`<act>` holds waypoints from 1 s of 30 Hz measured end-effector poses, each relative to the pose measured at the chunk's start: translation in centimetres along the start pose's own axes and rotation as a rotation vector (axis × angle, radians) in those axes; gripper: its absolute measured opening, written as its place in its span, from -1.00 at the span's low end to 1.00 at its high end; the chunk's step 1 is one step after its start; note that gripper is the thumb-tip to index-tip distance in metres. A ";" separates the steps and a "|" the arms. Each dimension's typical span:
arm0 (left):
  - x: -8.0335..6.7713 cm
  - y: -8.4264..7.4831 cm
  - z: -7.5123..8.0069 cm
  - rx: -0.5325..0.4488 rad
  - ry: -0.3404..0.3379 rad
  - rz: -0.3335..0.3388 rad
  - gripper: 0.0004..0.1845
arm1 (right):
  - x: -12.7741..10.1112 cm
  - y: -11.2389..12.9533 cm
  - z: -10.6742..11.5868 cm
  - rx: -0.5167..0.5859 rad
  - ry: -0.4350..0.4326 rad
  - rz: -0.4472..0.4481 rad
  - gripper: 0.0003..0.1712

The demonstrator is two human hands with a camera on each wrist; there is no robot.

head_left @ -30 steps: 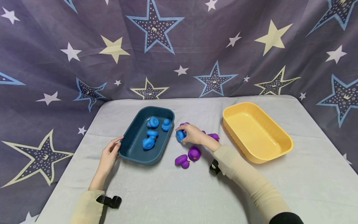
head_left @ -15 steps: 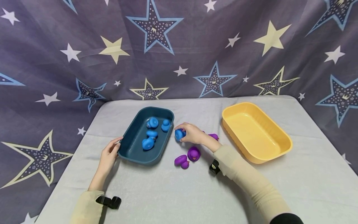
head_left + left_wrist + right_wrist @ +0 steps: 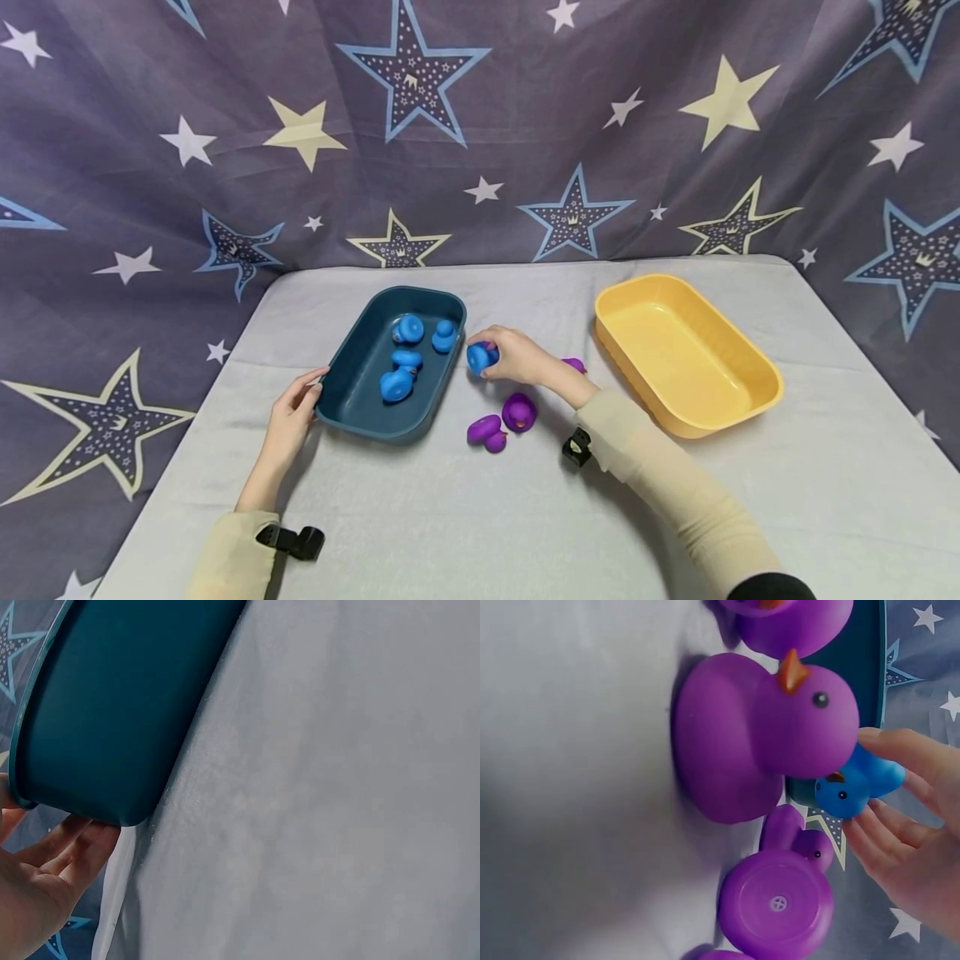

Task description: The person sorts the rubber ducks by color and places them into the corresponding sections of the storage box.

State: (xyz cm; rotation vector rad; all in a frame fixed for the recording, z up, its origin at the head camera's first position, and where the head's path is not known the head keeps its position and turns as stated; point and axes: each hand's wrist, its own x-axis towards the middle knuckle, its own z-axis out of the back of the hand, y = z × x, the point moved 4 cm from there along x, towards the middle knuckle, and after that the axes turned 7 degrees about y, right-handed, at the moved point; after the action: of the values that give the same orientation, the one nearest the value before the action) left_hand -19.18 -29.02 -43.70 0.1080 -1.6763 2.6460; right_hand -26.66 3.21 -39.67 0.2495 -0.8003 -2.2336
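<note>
Now R hand (image 3: 517,360) pinches blue duck (image 3: 480,357) w/ fingertips beside teal tray (image 3: 352,400) (4 ducks inside). L hand (image 3: 288,417), fingers straight, steadies tray's corner. Best lift duck clear over rim.

Blue ducks: five, four in my blue tray (image 3: 352,392) and one (image 3: 478,357) in my right hand (image 3: 517,358). Purple ducks: at least four visible. Trays: two, blue and yellow (image 3: 750,408).
</note>
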 end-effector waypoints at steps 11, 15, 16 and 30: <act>0.1 0.0 0.1 -0.007 0.002 -0.009 -0.59 | -0.2 0.5 0.5 0.012 0.001 -0.014 -0.44; 0.0 0.0 0.1 0.005 0.002 -0.014 -0.59 | -0.3 0.8 0.7 0.024 -0.006 -0.003 -0.42; 0.0 0.0 0.1 0.007 0.002 -0.015 -0.59 | -0.4 0.8 0.8 0.027 -0.009 0.001 -0.42; -0.1 -0.2 0.0 0.001 0.002 -0.004 -0.59 | -0.5 2.6 1.2 0.030 -0.016 0.055 -0.42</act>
State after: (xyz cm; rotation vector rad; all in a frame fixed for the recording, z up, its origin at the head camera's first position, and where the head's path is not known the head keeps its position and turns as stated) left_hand -19.11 -28.96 -43.56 0.1077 -1.6724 2.6433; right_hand -25.24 2.78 -37.12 0.2218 -0.8404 -2.1759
